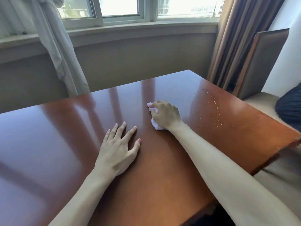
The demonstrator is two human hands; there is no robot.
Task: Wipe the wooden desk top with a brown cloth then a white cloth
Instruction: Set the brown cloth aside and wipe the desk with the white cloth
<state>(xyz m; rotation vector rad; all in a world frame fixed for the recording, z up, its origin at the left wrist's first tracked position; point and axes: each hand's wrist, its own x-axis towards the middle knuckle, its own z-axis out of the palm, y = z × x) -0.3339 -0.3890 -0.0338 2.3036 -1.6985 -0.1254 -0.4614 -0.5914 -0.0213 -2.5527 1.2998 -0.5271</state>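
A glossy reddish-brown wooden desk top [65, 131] fills most of the view. My right hand [164, 115] grips a crumpled white cloth [155, 125] and presses it on the desk near the middle; most of the cloth is hidden under the hand. My left hand [118, 147] lies flat on the desk with its fingers spread, just left of and nearer than the right hand. Small pale crumbs [215, 115] are scattered over the desk to the right of the cloth. No brown cloth is in view.
Past the desk's far edge are a beige wall and a window [120, 7] with a sheer white curtain [53, 46] on the left and brown drapes [236, 38] on the right. A framed board [263, 62] leans at the right; a dark object [290, 108] lies by the right edge.
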